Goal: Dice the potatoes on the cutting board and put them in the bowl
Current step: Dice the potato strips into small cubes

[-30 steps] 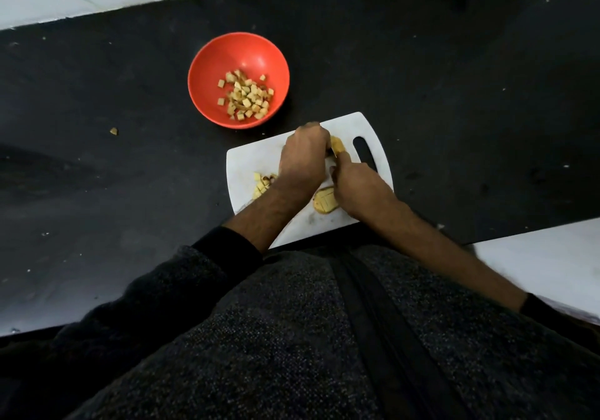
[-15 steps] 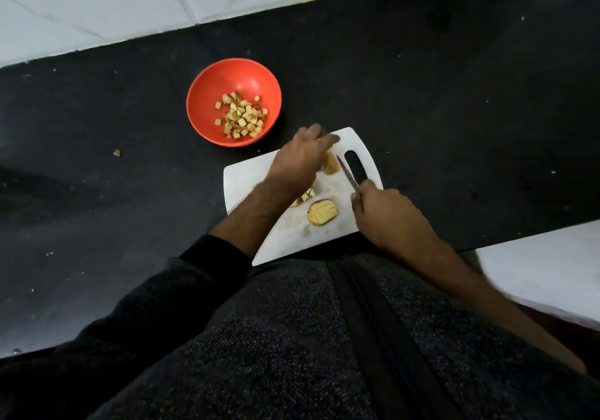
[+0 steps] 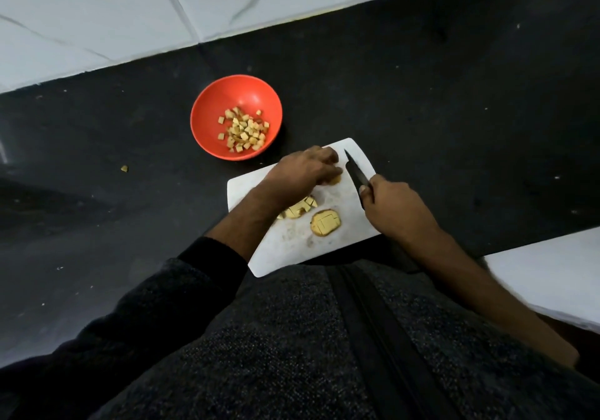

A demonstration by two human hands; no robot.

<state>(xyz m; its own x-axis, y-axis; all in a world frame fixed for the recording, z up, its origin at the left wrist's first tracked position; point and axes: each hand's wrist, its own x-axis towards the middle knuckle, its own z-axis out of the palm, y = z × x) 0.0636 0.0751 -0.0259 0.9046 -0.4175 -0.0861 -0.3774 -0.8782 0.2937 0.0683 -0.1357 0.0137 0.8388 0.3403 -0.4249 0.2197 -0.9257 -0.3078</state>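
tabletop: black stone tabletop [image 3: 422,95], white tiled wall [image 3: 130,7] behind
bowl: round red plastic bowl [image 3: 207,117] holding pale potato cubes [image 3: 245,130]
board: white plastic cutting board [image 3: 292,244] with scored yellow potato slice [image 3: 325,222]
left hand [image 3: 303,171]: grip curled on a potato piece [image 3: 334,179]
right hand [image 3: 394,207]: grip clamped on dark-bladed knife [image 3: 355,171]

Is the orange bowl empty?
No, the orange bowl holds a pile of diced potato cubes.

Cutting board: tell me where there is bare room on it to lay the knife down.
The near left part of the cutting board is bare, bordered by the scored potato slice, the diced pile and the person's lap. The middle and far end are crowded: the left hand grips a potato piece, and the right hand holds the knife there.
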